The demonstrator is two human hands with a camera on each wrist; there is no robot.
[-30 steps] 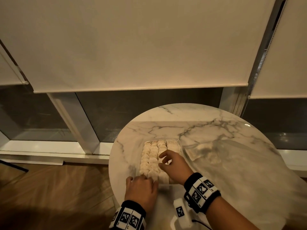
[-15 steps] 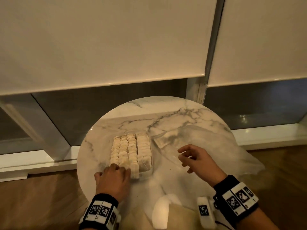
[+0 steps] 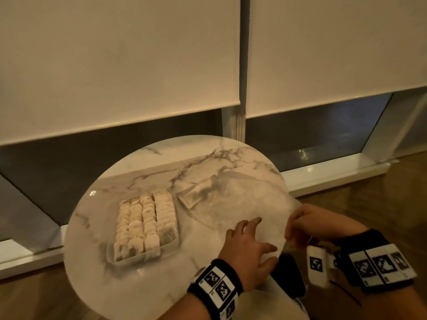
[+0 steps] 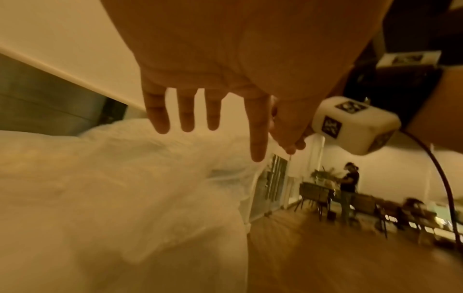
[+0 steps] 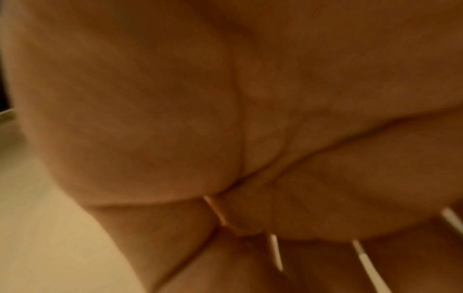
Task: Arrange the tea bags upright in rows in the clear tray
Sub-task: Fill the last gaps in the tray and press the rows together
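A clear tray on the left of the round marble table holds several rows of pale tea bags standing upright. To its right lies a crumpled clear plastic bag with one loose tea bag inside at its far left corner. My left hand lies flat with spread fingers on the bag's near part; the left wrist view shows its straight fingers over the plastic bag. At the table's right edge my right hand pinches the bag's edge with curled fingers. The right wrist view is filled by a blurred right palm.
The table stands against low windows with roller blinds; wooden floor surrounds it. In the left wrist view, a person stands by chairs and tables far across the room.
Both hands left the tray. The left moved right from the tray's near end onto the plastic bag; the right went to the table's right edge. The head view swung right.
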